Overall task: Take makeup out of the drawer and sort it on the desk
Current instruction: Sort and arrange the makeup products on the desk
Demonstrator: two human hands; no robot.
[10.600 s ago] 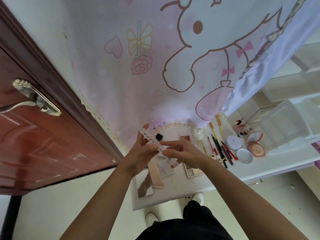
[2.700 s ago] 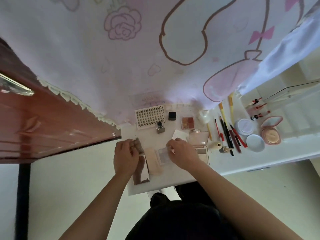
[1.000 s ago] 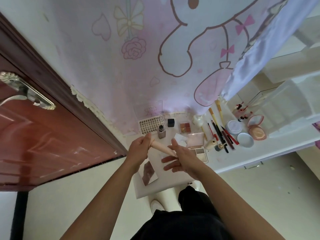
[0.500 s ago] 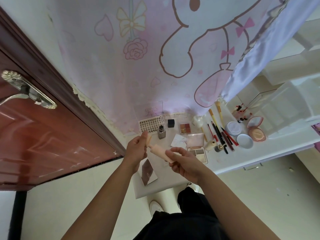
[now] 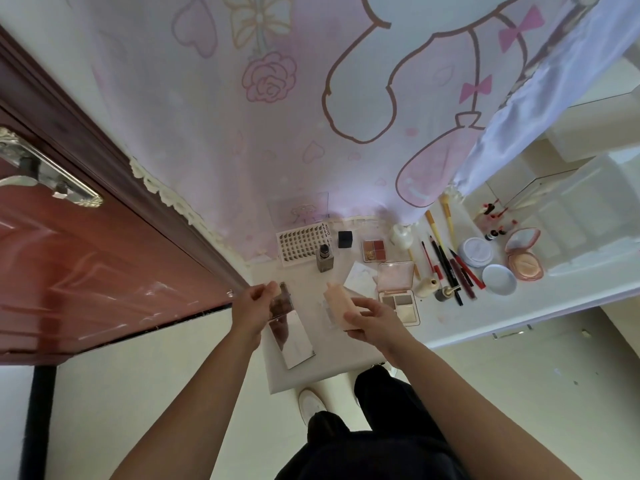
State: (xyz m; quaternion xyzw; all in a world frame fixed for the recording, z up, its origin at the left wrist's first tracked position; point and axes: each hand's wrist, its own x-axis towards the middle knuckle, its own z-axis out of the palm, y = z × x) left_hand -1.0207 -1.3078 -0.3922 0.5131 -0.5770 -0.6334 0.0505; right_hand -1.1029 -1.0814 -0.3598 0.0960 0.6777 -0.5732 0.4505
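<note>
Room in a home. A pink cartoon curtain (image 5: 304, 140) hangs beside a red-brown door (image 5: 104, 271) with an ornate handle (image 5: 48, 181). A white desk (image 5: 332, 362) carries palettes (image 5: 398, 301), pencils (image 5: 446, 268) and compacts (image 5: 524, 265).

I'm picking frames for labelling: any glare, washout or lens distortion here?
Head view: wide-angle lens bows the door and desk edge; glare streaks the door; the clear organizer is washed out; the tube in the right hand looks sharp.
</note>
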